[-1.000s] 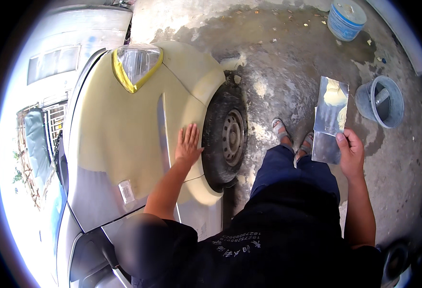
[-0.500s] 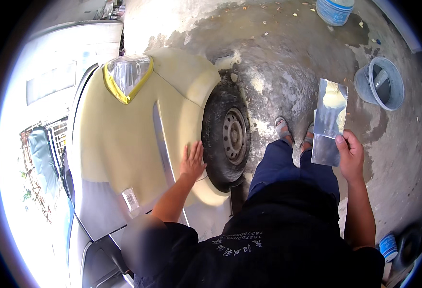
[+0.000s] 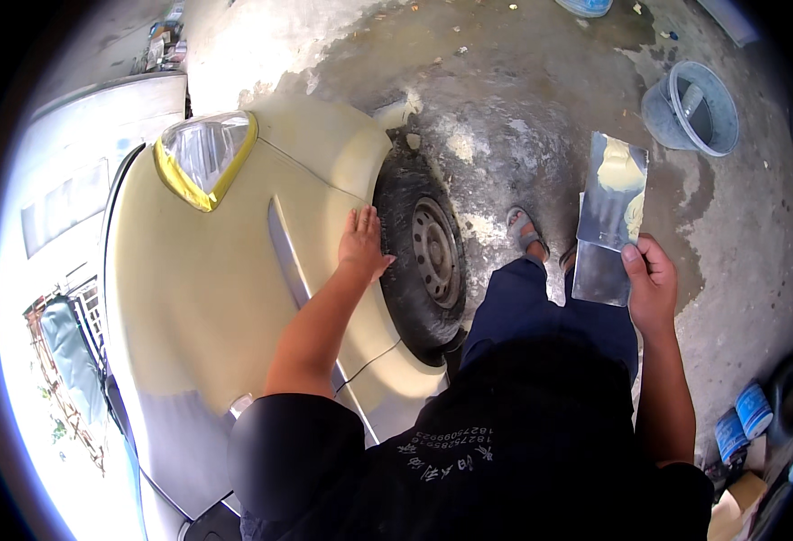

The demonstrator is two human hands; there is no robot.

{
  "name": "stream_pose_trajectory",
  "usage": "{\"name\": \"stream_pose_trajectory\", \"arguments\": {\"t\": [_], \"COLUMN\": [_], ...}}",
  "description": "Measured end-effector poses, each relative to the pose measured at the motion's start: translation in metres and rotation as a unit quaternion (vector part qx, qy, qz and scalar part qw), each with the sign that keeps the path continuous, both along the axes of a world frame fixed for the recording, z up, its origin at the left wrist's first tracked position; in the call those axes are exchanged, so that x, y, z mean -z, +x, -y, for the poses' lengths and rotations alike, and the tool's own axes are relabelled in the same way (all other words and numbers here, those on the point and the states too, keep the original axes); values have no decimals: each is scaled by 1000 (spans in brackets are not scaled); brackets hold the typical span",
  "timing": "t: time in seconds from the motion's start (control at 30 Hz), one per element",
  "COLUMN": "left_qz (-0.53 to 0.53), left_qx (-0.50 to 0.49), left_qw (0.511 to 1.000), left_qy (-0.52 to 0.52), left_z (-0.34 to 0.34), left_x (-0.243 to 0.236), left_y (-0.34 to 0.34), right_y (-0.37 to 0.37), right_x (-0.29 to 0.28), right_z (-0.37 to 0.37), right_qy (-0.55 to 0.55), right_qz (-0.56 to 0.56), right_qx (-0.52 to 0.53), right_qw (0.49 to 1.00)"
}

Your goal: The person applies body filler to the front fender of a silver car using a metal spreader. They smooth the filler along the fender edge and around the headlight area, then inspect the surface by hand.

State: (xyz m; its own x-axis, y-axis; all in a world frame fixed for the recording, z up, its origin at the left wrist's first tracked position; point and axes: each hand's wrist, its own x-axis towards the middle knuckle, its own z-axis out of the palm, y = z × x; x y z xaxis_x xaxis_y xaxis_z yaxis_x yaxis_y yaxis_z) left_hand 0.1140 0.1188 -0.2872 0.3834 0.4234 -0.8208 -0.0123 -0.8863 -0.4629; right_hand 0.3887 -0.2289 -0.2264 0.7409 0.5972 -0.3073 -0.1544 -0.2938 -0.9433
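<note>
L hand (image 3: 360,243): palm side hidden. R hand (image 3: 652,281): fingertips partly hidden behind metal plates (image 3: 615,203); lower plate's upper part covered by upper one. R foot (image 3: 569,258) mostly obscured by same. Car (image 3: 207,307): cut off at lower edge. Blue/wht. bucket (image 3: 586,7): cut off at top. L sleeve (image 3: 266,460): outer side blurred. Blue bit (image 3: 669,35), upper R: too small to ID.

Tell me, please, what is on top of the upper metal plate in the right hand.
Pale yellow paste lies on the upper metal plate, toward its far end and right edge. The right hand has its thumb over the near right corner; anything beneath it is hidden.
</note>
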Motion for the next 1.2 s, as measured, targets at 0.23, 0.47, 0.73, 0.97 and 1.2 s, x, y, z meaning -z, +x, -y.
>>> {"name": "stream_pose_trajectory", "arguments": {"t": [0.23,0.47,0.73,0.97,1.2], "left_qz": [-5,-19,1,81,7], "left_qx": [30,24,17,-3,47], "left_qw": [999,999,1000,990,998], "left_qy": [25,-15,13,119,33], "left_z": [86,188,137,78,180], "left_x": [-21,-20,-48,-33,-28], "left_y": [-61,-152,-118,-64,-145], "right_y": [-26,-36,-45,-53,-54], "right_x": [-18,-9,0,0,6], "right_z": [16,85,144,155,144], "right_qy": [35,53,51,34,51], "right_qz": [30,50,18,30,37], "right_qx": [-52,-41,19,-2,-20], "right_qw": [998,996,998,999,998]}}
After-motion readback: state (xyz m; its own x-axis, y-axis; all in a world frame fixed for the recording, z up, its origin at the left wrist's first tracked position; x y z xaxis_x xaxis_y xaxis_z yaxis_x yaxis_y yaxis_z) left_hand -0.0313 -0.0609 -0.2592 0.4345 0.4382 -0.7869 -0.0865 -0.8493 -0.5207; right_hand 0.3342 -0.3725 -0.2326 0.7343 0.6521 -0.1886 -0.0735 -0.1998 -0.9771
